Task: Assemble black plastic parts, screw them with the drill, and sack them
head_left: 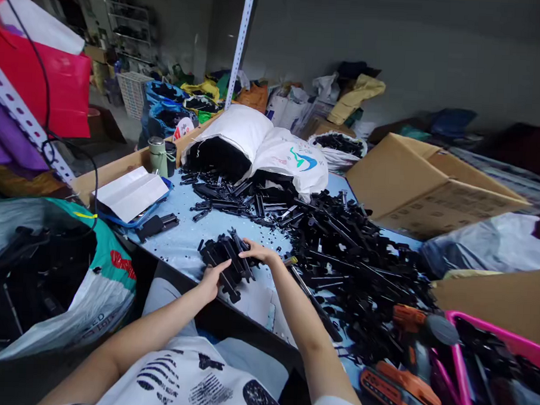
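A small stack of black plastic parts (226, 259) lies on the light blue table (183, 237) right in front of me. My left hand (213, 280) presses against the stack's near side with its fingers curled on the parts. My right hand (259, 251) rests on the stack's far right side, fingers bent over it. Both hands hold the bundle between them. A big heap of the same black parts (339, 253) spreads over the table to the right.
An open white sack (254, 143) spills black parts at the table's back. A cardboard box (425, 185) lies at the right, a pink bin (491, 361) and an orange power tool (401, 375) near right. A green flask (156, 156), a white booklet (131, 193) and a filled bag (47, 276) are at the left.
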`<state>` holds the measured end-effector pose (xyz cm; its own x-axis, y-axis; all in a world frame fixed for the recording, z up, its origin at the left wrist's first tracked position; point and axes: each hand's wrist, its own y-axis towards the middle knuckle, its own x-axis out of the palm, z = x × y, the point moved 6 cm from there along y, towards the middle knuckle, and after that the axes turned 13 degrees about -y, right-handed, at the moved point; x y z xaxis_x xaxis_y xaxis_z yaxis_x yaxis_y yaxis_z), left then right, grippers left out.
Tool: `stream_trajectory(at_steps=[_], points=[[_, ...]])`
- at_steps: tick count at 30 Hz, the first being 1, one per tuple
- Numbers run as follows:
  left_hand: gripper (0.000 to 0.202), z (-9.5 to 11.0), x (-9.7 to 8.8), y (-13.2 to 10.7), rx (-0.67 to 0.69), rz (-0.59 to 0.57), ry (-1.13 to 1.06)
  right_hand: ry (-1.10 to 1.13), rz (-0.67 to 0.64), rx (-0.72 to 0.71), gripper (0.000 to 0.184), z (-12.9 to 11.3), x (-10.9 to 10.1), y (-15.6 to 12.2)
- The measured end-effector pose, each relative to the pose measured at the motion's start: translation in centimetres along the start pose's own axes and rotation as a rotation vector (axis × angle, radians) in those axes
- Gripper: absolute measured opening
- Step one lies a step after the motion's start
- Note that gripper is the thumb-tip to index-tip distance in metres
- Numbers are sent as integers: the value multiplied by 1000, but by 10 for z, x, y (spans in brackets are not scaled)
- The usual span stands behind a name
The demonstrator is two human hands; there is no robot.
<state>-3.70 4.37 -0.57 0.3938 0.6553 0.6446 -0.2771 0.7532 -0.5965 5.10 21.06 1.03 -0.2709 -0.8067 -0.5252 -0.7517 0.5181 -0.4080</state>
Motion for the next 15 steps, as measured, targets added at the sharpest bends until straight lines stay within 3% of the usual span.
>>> stream_trajectory(at_steps=[4, 7, 9, 11, 13, 15], points=[[51, 2, 7, -14, 73, -117, -67, 191, 13, -52, 76, -14, 20, -19], [49, 38, 16, -32, 194, -174, -85, 257, 95, -113, 75, -43, 26, -20], [45, 89, 20, -48, 313, -206, -62, 303, 162, -220, 74, -86, 29, -11], [42, 154, 18, -71, 407, -215, 19, 367, 196, -341, 72, -146, 39, 7], [41, 223, 7, -98, 394, -208, 156, 436, 175, -428, 68, -216, 63, 28], [46, 289, -16, -130, 386, -167, 272, 491, 108, -493, 65, -287, 99, 47]])
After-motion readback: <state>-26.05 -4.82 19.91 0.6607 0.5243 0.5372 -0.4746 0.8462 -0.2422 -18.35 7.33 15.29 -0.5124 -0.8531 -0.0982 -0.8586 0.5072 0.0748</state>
